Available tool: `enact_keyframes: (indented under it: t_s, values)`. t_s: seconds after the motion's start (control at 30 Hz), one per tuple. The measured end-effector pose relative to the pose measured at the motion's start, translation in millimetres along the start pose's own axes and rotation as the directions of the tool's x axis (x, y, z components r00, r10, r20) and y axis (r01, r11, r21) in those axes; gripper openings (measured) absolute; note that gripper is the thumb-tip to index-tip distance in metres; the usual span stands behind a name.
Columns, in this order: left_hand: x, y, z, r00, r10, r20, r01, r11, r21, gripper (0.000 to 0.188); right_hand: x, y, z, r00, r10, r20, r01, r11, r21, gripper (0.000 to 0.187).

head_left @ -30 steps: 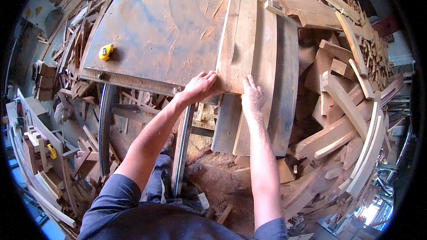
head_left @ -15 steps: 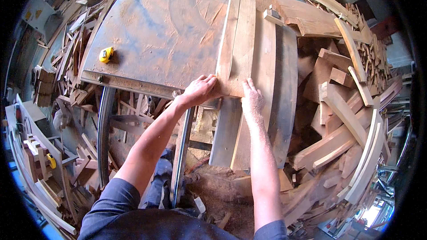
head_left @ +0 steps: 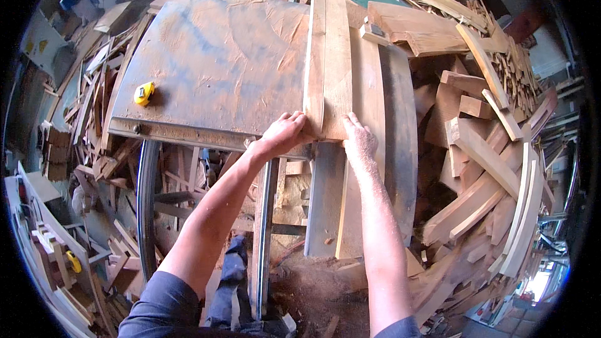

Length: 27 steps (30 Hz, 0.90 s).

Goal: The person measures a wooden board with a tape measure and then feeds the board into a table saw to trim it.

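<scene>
Left hand (head_left: 285, 134): fingertips hidden behind near end of the narrow plank (head_left: 327, 69); grip form not discernible. Table saw top (head_left: 219, 62): blade, if any, hidden under plank. Lower boards (head_left: 341, 206): covered in part by right forearm. Scrap wood pile (head_left: 488, 150): bent at the rim, pieces blur together. Person's torso cut off by bottom edge.

Light: daylight falling brightly from upper right | Shadows: pooling dark beneath the dusty steel table (head_left: 213, 56) | Edges: fisheye bending planks — black rim vignetting.
</scene>
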<state>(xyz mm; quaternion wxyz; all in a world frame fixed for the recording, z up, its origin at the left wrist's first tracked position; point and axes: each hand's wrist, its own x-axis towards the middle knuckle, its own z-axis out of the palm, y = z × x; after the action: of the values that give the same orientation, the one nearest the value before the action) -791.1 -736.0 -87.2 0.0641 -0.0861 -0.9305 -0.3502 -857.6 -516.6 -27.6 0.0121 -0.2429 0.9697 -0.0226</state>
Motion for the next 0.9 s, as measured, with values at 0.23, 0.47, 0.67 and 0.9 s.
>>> enact_keyframes:
  t_s: [0.23, 0.47, 0.67, 0.9]
  values:
    - [27.5, -15.7, -14.7, 0.995, -0.047, 0.090, 0.052, 0.997, -0.051, 0.048, 34.4, 6.1, 2.7, 0.999, -0.028, -0.040, 0.026, 0.998, -0.053, 0.054]
    - [33.5, -51.0, -44.4, 0.995, -0.046, -0.092, 0.040, 0.997, -0.069, 0.041, 80.3, 17.0, 2.6, 1.000, -0.006, -0.030, 0.004, 0.996, -0.085, 0.062]
    - [32.1, -59.0, -51.9, 0.973, -0.185, -0.136, 0.174, 0.980, -0.094, 0.035, 124.2, 16.4, -5.7, 1.000, -0.025, 0.019, 0.025, 1.000, -0.006, 0.066]
    - [30.3, -42.5, -59.1, 0.977, -0.197, -0.087, 0.182, 0.971, -0.158, 0.035, 171.6, 24.5, -16.8, 0.995, -0.008, 0.097, 0.001, 0.998, 0.070, 0.075]
